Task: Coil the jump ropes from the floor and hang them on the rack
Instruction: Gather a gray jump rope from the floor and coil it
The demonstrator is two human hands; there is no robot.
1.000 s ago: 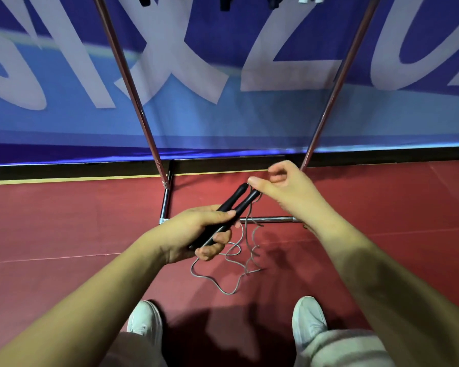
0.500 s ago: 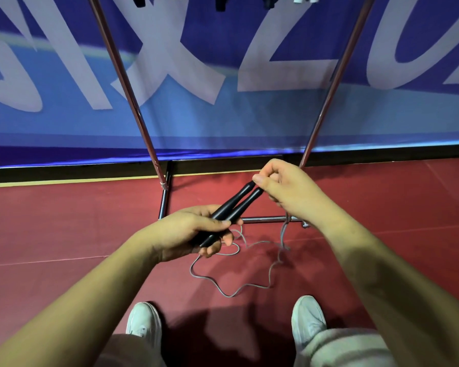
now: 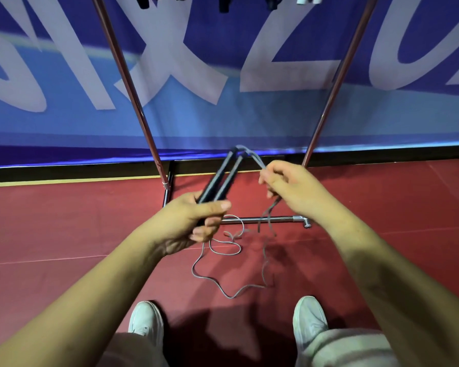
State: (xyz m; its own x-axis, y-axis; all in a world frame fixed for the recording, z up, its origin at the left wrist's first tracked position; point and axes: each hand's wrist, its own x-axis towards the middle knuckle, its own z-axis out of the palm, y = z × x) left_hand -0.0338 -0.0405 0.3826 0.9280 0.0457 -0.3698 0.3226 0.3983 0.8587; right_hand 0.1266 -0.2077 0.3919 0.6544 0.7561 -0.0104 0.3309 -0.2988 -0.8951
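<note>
Two slim black jump-rope handles (image 3: 219, 180) are clenched side by side in the left hand (image 3: 194, 221). Their thin grey cord (image 3: 229, 260) is pinched by the right hand (image 3: 289, 189), the slack lying on the red floor (image 3: 64, 226) before the metal rack (image 3: 263, 220).

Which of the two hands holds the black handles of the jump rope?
The left hand grips both black handles together. The right hand pinches only the grey cord that leaves their far ends.
</note>
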